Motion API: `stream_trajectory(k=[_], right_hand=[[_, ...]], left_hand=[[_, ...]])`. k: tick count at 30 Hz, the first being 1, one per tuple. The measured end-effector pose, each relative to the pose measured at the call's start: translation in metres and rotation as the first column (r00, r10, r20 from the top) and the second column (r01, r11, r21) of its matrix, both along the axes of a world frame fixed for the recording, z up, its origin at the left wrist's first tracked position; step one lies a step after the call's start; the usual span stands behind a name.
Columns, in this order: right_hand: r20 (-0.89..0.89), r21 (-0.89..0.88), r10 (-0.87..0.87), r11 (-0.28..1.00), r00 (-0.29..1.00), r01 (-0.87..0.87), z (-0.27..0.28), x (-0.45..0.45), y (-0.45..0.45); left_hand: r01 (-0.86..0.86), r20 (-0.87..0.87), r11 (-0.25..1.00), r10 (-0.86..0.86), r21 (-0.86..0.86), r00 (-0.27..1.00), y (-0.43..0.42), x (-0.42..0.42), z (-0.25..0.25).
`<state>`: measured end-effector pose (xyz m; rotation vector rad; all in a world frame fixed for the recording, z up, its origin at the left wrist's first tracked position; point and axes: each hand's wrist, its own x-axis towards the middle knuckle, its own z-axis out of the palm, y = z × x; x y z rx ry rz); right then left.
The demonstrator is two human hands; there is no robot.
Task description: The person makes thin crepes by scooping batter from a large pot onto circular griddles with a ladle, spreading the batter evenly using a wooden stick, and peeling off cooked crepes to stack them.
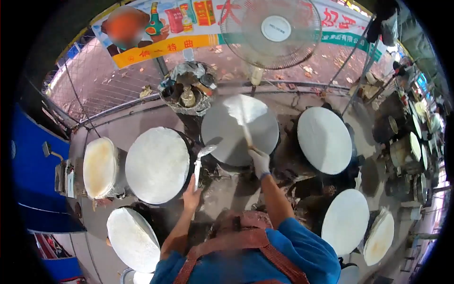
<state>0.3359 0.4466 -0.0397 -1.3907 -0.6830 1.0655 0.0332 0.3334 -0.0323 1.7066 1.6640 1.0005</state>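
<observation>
In a white glove, my right hand (260,163) grips the handle of a wooden spreading tool (246,128). The tool reaches across a round grey griddle (222,137) in front of me, its far part over white batter (250,108) near the far edge. My bare left hand (192,195) is closed round the white handle of a metal scraper (205,151), whose blade points up beside the griddle's near left edge. Left of the scraper lies a round griddle covered by a white sheet (157,164).
More white-covered griddles stand at right (325,140), lower right (345,221) and lower left (134,239). Stacked browned sheets (99,168) are at far left. A bucket of tools (187,97) stands beyond the griddle; a fan (275,28) hangs before a banner (137,53).
</observation>
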Motion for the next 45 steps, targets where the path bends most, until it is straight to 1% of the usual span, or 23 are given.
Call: stream_trajectory(k=[2,4,5,6,8,10,11,14,15,16,20,22,24,25,27,30,34,35,36,38,39,41,45], right_hand=[[0.405,-0.082,0.195,0.981,0.893,-0.177,-0.003,0.025,0.014],[0.008,-0.069,0.199,0.978,0.98,-0.198,0.058,0.06,-0.009],[-0.093,0.043,0.162,0.986,0.982,-0.158,0.084,0.068,-0.019],[-0.34,0.036,0.108,0.994,0.934,-0.102,0.043,0.081,-0.013],[0.028,-0.18,0.156,0.972,0.987,-0.149,0.016,0.058,-0.011],[0.028,0.023,0.204,0.979,0.979,-0.205,-0.01,0.023,0.005],[-0.084,-0.084,0.319,0.942,0.944,-0.325,0.026,0.031,0.003],[-0.219,-0.214,0.369,0.885,0.903,-0.414,0.055,0.105,0.011],[-0.235,-0.182,0.262,0.934,0.936,-0.307,0.058,0.113,0.023],[-0.253,-0.171,0.148,0.966,0.956,-0.195,0.057,0.118,0.027],[-0.13,-0.142,0.489,0.852,0.863,-0.504,0.008,0.102,0.04],[-0.185,-0.292,0.535,0.771,0.825,-0.565,0.02,0.134,0.043],[-0.192,-0.308,0.549,0.753,0.814,-0.581,0.056,0.163,0.057],[-0.175,-0.309,0.497,0.792,0.85,-0.526,0.065,0.162,0.073],[-0.073,-0.369,0.524,0.776,0.848,-0.512,0.073,0.153,0.099],[-0.05,-0.192,0.681,0.712,0.731,-0.676,0.012,0.134,0.094],[-0.13,-0.165,0.716,0.666,0.686,-0.727,0.003,0.18,0.099],[-0.113,-0.357,0.676,0.656,0.728,-0.665,0.044,0.18,0.112],[-0.073,-0.314,0.609,0.738,0.79,-0.598,0.036,0.178,0.136],[-0.092,-0.412,0.661,0.656,0.745,-0.632,0.06,0.163,0.155],[-0.128,-0.413,0.711,0.596,0.692,-0.689,0.044,0.162,0.154],[-0.189,-0.403,0.803,0.461,0.565,-0.79,-0.002,0.165,0.15],[-0.002,-0.143,0.838,0.539,0.545,-0.83,-0.01,0.184,0.141]], left_hand=[[0.033,-0.018,0.999,-0.033,0.032,0.999,-0.001,-0.006,-0.002],[-0.044,-0.042,0.944,0.032,-0.328,0.999,-0.003,-0.005,0.025],[0.019,-0.106,0.998,-0.026,-0.065,0.994,-0.003,-0.008,0.016],[0.005,-0.019,0.966,-0.01,-0.259,1.0,-0.003,-0.01,0.019],[-0.031,-0.119,0.995,0.019,-0.094,0.993,-0.004,-0.005,0.011],[-0.091,0.007,0.946,0.098,-0.311,0.995,-0.007,0.008,0.027],[-0.096,0.038,0.859,0.132,-0.502,0.99,-0.006,0.016,0.056],[-0.082,-0.102,0.997,0.08,-0.015,0.992,-0.017,0.014,0.026],[-0.054,-0.171,0.988,0.078,0.144,0.982,-0.014,0.018,0.032],[-0.137,-0.075,0.99,0.134,-0.04,0.988,-0.021,0.024,0.037],[-0.284,0.181,0.788,0.442,-0.547,0.879,-0.039,0.032,0.038],[-0.276,0.222,0.789,0.456,-0.549,0.862,-0.052,0.042,0.049],[-0.263,0.145,0.927,0.308,-0.267,0.94,-0.081,0.036,0.033],[-0.268,0.277,0.92,0.347,-0.285,0.896,-0.096,0.024,-0.005],[-0.246,0.378,0.759,0.543,-0.603,0.75,-0.106,0.038,0.015],[-0.274,0.416,0.787,0.545,-0.552,0.728,-0.12,0.04,-0.014],[-0.282,0.489,0.72,0.655,-0.634,0.576,-0.12,0.081,0.053],[-0.299,0.443,0.762,0.596,-0.575,0.67,-0.133,0.073,0.029],[-0.333,0.376,0.758,0.592,-0.561,0.713,-0.135,0.073,0.032],[-0.393,0.238,0.748,0.58,-0.535,0.779,-0.138,0.085,0.036],[-0.355,0.366,0.708,0.649,-0.61,0.666,-0.136,0.09,0.047],[-0.372,0.303,0.659,0.678,-0.653,0.669,-0.146,0.087,0.043],[-0.45,0.25,0.599,0.743,-0.663,0.622,-0.16,0.085,0.021]])
